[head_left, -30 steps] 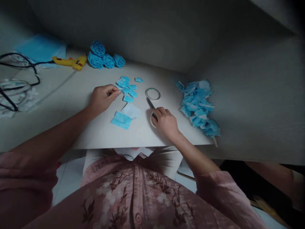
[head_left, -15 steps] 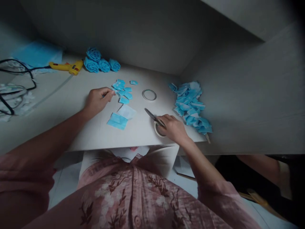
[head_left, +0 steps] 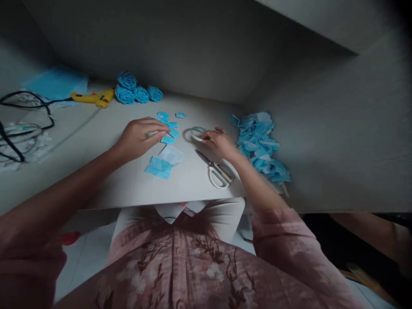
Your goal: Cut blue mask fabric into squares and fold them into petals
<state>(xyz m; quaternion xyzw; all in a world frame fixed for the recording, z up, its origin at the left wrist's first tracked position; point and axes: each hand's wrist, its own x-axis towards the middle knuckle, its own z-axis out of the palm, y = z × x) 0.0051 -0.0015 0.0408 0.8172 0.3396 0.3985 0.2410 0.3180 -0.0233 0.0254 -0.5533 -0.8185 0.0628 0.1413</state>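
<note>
My right hand pinches a thin ring of tape, tilted up from the table. Just below that hand, scissors with pale handles lie on the tabletop, blades pointing up and left. My left hand has its thumb and fingertips drawn together at the edge of a small blue piece; its fingers partly cover the cluster. Other small cut pieces lie around the fingertips, and one piece sits apart. Nearer me are a blue square and a whitish square.
Several blue rosettes stand at the back, beside a yellow glue gun with a black cord. Flat blue sheets lie far left. A heap of blue scraps lies by the right wall. Another person's arm shows lower right.
My right hand has let go of the scissors, moved up and taken hold of the tape ring, lifting its edge. My left hand has shifted right over the small blue pieces.
</note>
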